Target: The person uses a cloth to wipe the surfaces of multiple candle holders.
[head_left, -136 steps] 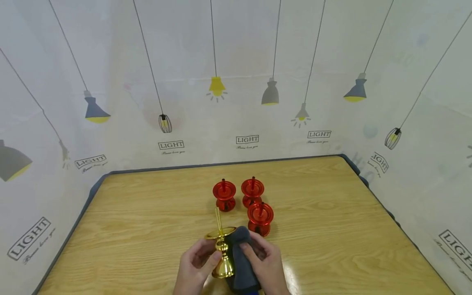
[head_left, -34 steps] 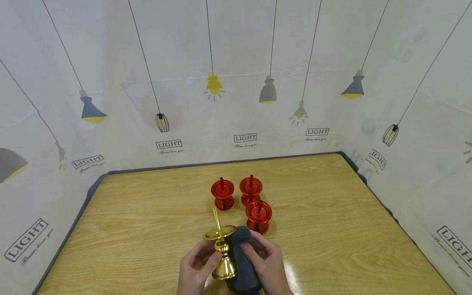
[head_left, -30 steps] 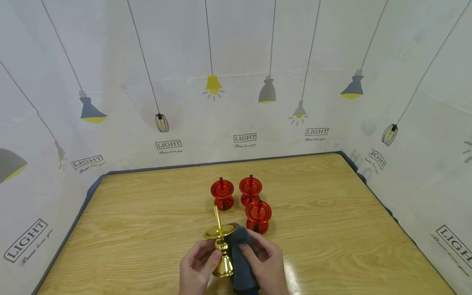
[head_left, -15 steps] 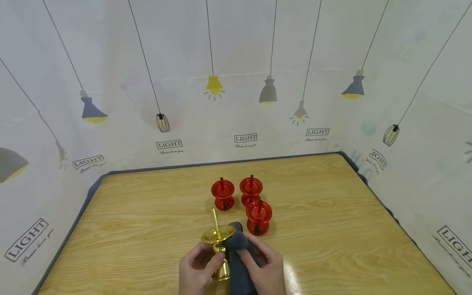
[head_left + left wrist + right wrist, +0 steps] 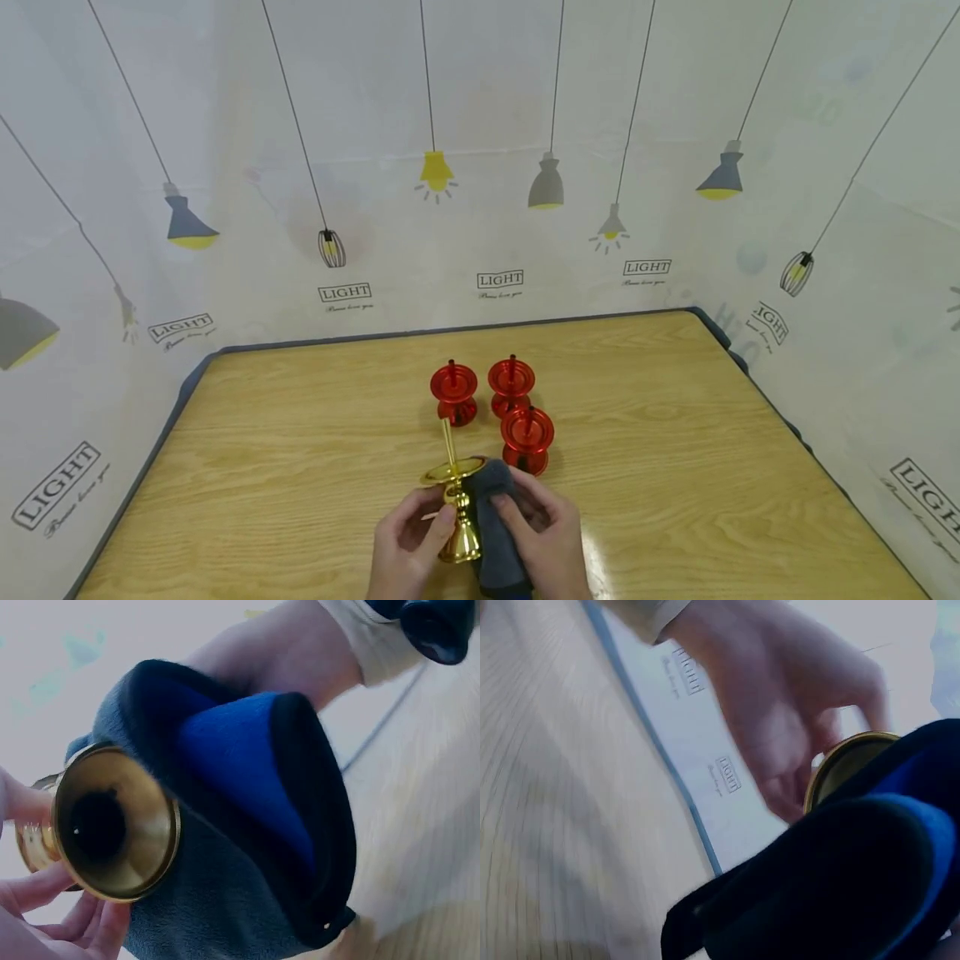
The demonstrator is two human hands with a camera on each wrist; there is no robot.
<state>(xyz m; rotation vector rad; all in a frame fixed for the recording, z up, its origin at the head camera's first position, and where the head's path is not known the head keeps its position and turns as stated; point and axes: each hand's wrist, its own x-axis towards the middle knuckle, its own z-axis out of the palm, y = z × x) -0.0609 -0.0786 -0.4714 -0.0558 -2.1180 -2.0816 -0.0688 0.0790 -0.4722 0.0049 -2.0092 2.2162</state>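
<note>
My left hand (image 5: 411, 533) pinches a shiny gold candlestick (image 5: 461, 542) by its narrow stem, thumb in front. It is raised off the table and tilts slightly, its thin spike pointing up from the round dish. A folded dark grey-blue cloth (image 5: 501, 546) hangs in my right hand (image 5: 551, 533), which presses it against the candlestick's right side, under the dish. The left wrist view looks into the hollow base (image 5: 146, 847), with the cloth's bright blue inner side (image 5: 232, 750) beside it. Fingers of the right hand behind the cloth are partly hidden.
Three red candlesticks stand upright just beyond my hands: one at the left (image 5: 453, 385), one at the back right (image 5: 512, 380), one nearer at the right (image 5: 527, 433). The wooden table (image 5: 300, 467) meets a pale lamp-printed curtain (image 5: 405, 242) along its far edge.
Since half a second ago, the gold candlestick has shifted slightly right and up. The cloth's top end has dropped from the dish's rim to just below it. The red candlesticks stay put.
</note>
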